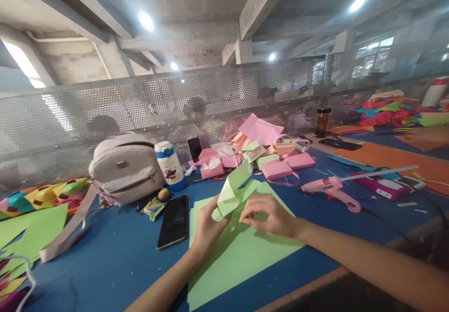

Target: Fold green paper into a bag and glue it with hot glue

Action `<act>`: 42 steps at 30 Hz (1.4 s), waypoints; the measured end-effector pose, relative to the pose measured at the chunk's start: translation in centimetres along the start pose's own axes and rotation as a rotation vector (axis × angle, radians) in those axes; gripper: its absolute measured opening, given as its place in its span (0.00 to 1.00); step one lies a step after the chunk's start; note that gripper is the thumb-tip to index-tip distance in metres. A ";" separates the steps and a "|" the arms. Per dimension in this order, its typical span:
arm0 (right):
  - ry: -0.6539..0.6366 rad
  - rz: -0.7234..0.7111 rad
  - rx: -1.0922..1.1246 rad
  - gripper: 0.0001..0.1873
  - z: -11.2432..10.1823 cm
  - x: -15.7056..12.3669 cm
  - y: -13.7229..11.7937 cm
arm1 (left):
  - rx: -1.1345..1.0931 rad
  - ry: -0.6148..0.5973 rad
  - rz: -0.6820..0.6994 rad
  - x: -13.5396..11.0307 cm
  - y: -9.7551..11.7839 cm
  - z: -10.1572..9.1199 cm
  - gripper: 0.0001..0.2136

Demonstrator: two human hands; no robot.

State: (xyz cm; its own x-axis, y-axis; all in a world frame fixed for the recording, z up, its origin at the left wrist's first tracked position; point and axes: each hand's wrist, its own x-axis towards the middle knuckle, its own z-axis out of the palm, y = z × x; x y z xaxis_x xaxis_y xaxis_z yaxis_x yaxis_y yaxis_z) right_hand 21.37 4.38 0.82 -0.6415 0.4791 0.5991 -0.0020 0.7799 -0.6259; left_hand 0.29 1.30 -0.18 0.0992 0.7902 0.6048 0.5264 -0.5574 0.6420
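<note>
My left hand [207,228] is closed on a folded piece of light green paper [229,195], holding its lower end up off the table. My right hand [268,214] is beside it, fingers curled and pinching the same green piece at its right side. Under both hands lies a large light green sheet [238,256] flat on the blue table [115,260].
A black phone [173,221] lies left of the sheet. A beige backpack [124,167], a white bottle [170,165], and a pile of pink and green paper boxes [277,160] stand behind. A pink glue gun [331,189] lies to the right. People sit behind a perforated screen [70,129].
</note>
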 end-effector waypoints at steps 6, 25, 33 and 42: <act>0.320 -0.358 -0.663 0.07 0.2 -0.4 -1.1 | -0.002 -0.003 -0.022 -0.3 0.2 0.2 0.18; 0.362 -0.306 -0.600 0.07 -0.3 0.2 -0.9 | 0.047 -0.036 0.048 -0.7 0.4 0.6 0.22; 0.364 -0.264 -0.609 0.06 -1.0 0.1 0.1 | 0.019 -0.125 0.019 -0.6 -0.6 0.3 0.22; 0.398 -0.197 -0.560 0.06 -0.8 -0.1 0.0 | 0.004 -0.093 0.004 -0.4 -0.7 -0.1 0.15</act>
State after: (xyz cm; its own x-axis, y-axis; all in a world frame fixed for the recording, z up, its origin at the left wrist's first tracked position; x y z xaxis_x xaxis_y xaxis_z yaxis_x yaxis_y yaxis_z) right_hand 22.05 4.63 1.12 -0.3404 0.3357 0.8783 0.3735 0.9055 -0.2013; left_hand -0.20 1.39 -0.83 0.1788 0.8082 0.5610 0.5291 -0.5598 0.6378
